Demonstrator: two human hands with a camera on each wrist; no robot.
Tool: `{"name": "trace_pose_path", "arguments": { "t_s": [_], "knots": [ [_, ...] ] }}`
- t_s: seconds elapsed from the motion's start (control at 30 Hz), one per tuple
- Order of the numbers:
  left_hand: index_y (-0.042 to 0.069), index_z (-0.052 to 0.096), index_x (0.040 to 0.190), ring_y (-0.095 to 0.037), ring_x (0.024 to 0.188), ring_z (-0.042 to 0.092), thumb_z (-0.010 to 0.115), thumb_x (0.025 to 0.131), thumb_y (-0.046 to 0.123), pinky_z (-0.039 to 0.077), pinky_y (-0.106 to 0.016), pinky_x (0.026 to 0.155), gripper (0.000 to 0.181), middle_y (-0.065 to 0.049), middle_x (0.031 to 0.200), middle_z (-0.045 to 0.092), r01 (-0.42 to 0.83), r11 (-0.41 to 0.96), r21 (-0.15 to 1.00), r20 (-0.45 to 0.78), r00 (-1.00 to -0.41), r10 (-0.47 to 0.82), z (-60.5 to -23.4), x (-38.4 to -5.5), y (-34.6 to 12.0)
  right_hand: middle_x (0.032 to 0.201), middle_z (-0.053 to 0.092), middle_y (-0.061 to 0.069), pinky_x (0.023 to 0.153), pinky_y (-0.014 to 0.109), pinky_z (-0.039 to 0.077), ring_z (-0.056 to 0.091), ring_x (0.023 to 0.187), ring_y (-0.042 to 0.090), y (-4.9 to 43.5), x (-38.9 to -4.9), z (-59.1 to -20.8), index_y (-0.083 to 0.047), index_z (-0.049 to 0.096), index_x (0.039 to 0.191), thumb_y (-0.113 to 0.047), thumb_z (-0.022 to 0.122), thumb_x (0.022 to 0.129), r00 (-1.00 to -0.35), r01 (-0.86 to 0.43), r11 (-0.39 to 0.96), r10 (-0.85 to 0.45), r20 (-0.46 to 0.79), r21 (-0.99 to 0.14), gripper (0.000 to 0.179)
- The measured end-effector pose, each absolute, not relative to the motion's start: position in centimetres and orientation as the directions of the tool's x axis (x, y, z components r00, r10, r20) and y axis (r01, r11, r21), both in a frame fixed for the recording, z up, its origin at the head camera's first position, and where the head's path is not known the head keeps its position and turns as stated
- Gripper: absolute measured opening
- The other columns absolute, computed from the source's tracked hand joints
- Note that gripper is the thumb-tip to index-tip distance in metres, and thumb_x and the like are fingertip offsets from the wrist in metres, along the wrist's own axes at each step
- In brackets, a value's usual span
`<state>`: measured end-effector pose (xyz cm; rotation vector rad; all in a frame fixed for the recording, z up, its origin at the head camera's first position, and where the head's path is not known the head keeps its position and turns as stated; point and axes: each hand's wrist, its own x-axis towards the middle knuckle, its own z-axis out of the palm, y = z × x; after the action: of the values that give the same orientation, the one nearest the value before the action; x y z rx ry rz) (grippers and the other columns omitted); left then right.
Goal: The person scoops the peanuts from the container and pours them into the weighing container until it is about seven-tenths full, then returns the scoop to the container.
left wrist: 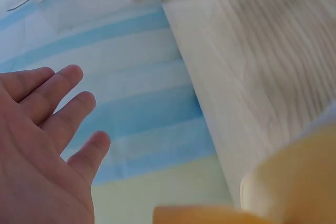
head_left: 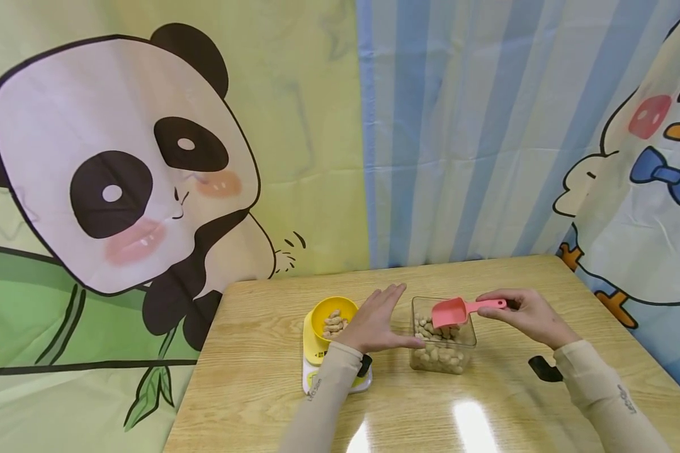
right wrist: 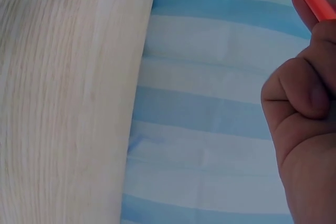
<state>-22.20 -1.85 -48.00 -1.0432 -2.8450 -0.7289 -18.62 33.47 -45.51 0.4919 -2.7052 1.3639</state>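
I see pink scoop (head_left: 450, 313), handle rightward, at mouth of clear box (head_left: 454, 345); peanuts (head_left: 424, 327) inside, more in yellow bowl (head_left: 320, 316).

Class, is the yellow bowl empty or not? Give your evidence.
Not empty: in the head view, peanuts lie in the yellow bowl, with bare yellow wall showing above them.

A light wood-grain table (head_left: 249, 365) stands before a printed fabric backdrop (head_left: 317, 113). On its left, a large cartoon panda (head_left: 124, 100) appears on yellow and green, above green leaves (head_left: 150, 393); pale blue stripes (head_left: 410, 138) fill the centre; at right is a white cartoon duck (head_left: 643, 242) in a blue bow tie (head_left: 667, 175). Light reflections (head_left: 473, 428) gleam nearby on the wood.
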Motion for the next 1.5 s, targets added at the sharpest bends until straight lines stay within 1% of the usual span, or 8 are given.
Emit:
{"name": "trace_pose_path", "arguments": {
  "t_s": [0.2,0.33,0.5,0.6,0.7,1.0,1.3,1.5],
  "knots": [
    [0.027,0.014,0.164,-0.014,0.152,0.021,0.061,0.07,0.09,0.013,-0.04,0.125,0.122,0.003,0.167,0.024,0.633,0.662,0.401,0.165,-0.761,0.627,-48.7,-22.0,-0.7,0.099,0.071,0.004,0.057,0.031,0.054,0.061,0.068,0.018,33.4,-18.9,-45.4,-0.015,0.075,0.119,-0.029,0.079,0.091,-0.941,-0.32,0.565,-0.285,0.184,-0.76,0.032],
    [0.029,0.017,0.164,-0.014,0.152,0.023,0.061,0.07,0.089,0.014,-0.039,0.125,0.12,0.003,0.166,0.026,0.637,0.652,0.412,0.167,-0.756,0.633,-48.9,-22.1,-0.3,0.097,0.071,0.0,0.057,0.03,0.054,0.061,0.068,0.018,33.4,-19.2,-45.0,-0.016,0.075,0.119,-0.027,0.078,0.091,-0.92,-0.371,0.568,-0.333,0.207,-0.735,0.03],
    [0.027,0.024,0.162,-0.015,0.149,0.03,0.062,0.072,0.087,0.019,-0.039,0.124,0.115,0.007,0.164,0.03,0.638,0.641,0.427,0.171,-0.753,0.635,-48.9,-22.2,0.0,0.093,0.07,-0.009,0.056,0.027,0.054,0.06,0.066,0.012,33.0,-19.6,-44.3,-0.021,0.076,0.115,-0.024,0.078,0.092,-0.864,-0.493,0.575,-0.413,0.288,-0.653,0.024],
    [0.027,0.026,0.162,-0.014,0.148,0.033,0.061,0.073,0.087,0.021,-0.039,0.124,0.113,0.01,0.163,0.031,0.64,0.641,0.424,0.167,-0.751,0.639,-48.9,-22.3,0.0,0.087,0.069,-0.013,0.054,0.025,0.052,0.057,0.062,0.007,32.7,-19.7,-44.0,-0.023,0.077,0.111,-0.022,0.079,0.09,-0.822,-0.564,0.582,-0.459,0.337,-0.585,0.021],
    [0.028,0.027,0.161,-0.014,0.147,0.034,0.062,0.073,0.087,0.022,-0.039,0.124,0.112,0.012,0.162,0.032,0.639,0.641,0.426,0.167,-0.751,0.638,-48.9,-22.3,0.1,0.087,0.069,-0.016,0.053,0.023,0.05,0.054,0.061,0.004,32.3,-19.9,-44.1,-0.023,0.077,0.109,-0.022,0.079,0.09,-0.791,-0.61,0.588,-0.495,0.36,-0.532,0.02],
    [0.03,0.03,0.159,-0.015,0.145,0.037,0.062,0.072,0.087,0.028,-0.041,0.121,0.109,0.013,0.16,0.035,0.636,0.64,0.431,0.179,-0.755,0.631,-49.1,-22.2,0.1,0.088,0.072,-0.012,0.051,0.023,0.05,0.055,0.058,0.004,31.7,-20.2,-44.7,-0.018,0.078,0.11,-0.02,0.078,0.091,-0.776,-0.623,0.543,-0.518,0.359,-0.563,0.019],
    [0.03,0.031,0.159,-0.013,0.145,0.037,0.062,0.072,0.087,0.026,-0.041,0.122,0.108,0.013,0.16,0.036,0.638,0.632,0.44,0.18,-0.752,0.634,-49.1,-22.2,0.2,0.086,0.066,-0.019,0.05,0.02,0.046,0.05,0.059,0.0,31.8,-20.3,-44.3,-0.021,0.077,0.11,-0.012,0.082,0.086,-0.702,-0.712,0.53,-0.563,0.436,-0.461,0.026],
    [0.03,0.031,0.158,-0.013,0.144,0.039,0.063,0.072,0.087,0.024,-0.04,0.123,0.108,0.014,0.158,0.038,0.64,0.628,0.443,0.189,-0.752,0.632,-49.2,-22.4,0.2,0.093,0.071,-0.014,0.05,0.022,0.049,0.054,0.06,0.001,31.7,-20.3,-44.9,-0.021,0.077,0.112,-0.013,0.081,0.087,-0.713,-0.695,0.498,-0.574,0.403,-0.519,0.026]
  ]
}}
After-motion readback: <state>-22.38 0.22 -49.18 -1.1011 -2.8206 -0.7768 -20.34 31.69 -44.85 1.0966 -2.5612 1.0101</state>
